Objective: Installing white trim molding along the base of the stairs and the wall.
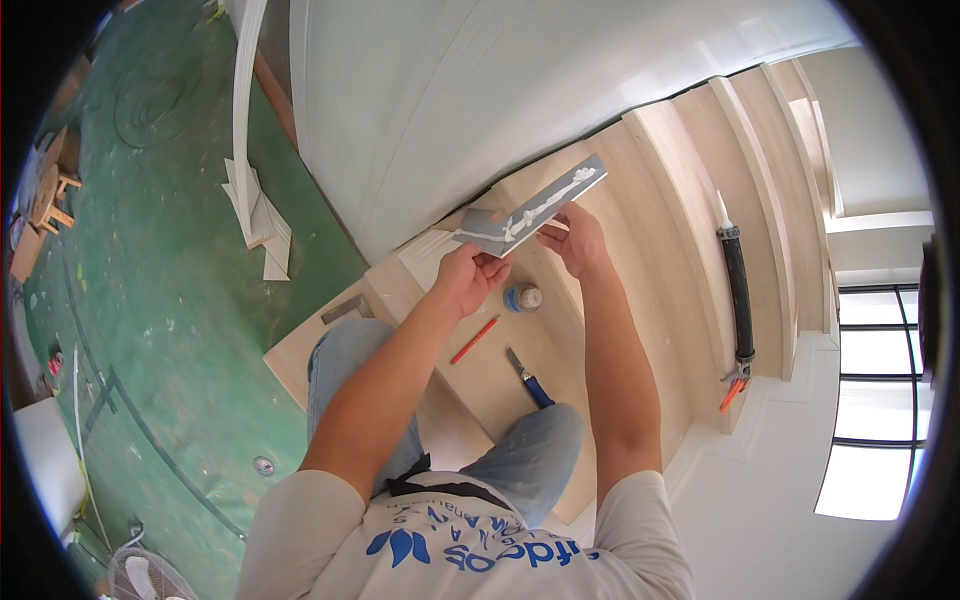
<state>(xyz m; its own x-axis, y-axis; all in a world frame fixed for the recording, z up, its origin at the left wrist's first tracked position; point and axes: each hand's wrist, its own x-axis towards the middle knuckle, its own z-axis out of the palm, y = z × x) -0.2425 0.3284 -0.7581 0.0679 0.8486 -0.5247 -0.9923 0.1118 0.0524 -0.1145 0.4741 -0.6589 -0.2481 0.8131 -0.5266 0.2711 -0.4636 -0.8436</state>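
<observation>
An L-shaped piece of trim board (pixel 545 205), grey on its upward face with a ridged bead of white adhesive along it, is held up over the stair treads. My left hand (pixel 470 279) grips its near corner, thumb and fingers closed on the edge. Along the longer arm, my right hand (pixel 577 242) has curled fingers at the lower edge. Below the board, on the tread, stand a small jar or bottle (pixel 523 297), a red pencil (pixel 474 340) and a blue-handled knife (pixel 532 381) by my right knee.
Wooden stairs (pixel 660 250) rise to the right beside a pale wall (pixel 420 110). A black caulking gun (pixel 738 290) lies across an upper step. White trim strips (pixel 265 225) lie on the green-covered floor (pixel 170 300) at left, with a wooden stool (pixel 52 195) farther off.
</observation>
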